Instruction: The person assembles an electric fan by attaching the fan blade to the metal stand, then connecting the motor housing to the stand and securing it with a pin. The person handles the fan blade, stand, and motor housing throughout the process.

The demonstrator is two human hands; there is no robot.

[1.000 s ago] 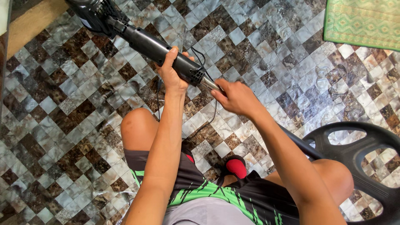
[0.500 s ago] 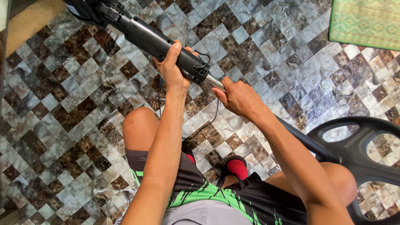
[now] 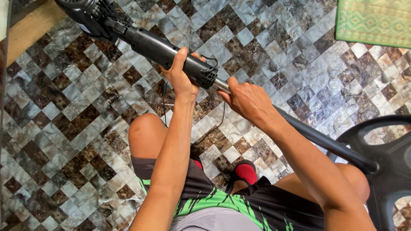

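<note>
My left hand [image 3: 182, 77] grips the black plastic neck [image 3: 162, 49] of a standing fan's head, which runs up to the dark motor housing [image 3: 83, 15] at the top left. My right hand [image 3: 246, 100] is closed around the metal pole [image 3: 220, 86] where it enters that neck. The pole's black lower part [image 3: 325, 143] slopes down right to the round black base [image 3: 387, 164]. A thin black cord [image 3: 218, 119] dangles below the neck. I sit with my knees [image 3: 145, 132] under the fan.
The floor [image 3: 64, 128] has a glossy brown and grey diamond pattern. A green patterned mat [image 3: 372, 21] lies at the top right. A tan strip [image 3: 30, 23] and a dark edge run along the top left. A red and black object [image 3: 245, 172] sits between my legs.
The fan base has slid right and down, partly out of view. The motor housing has dropped slightly further into the picture. Both hands keep their grip.
</note>
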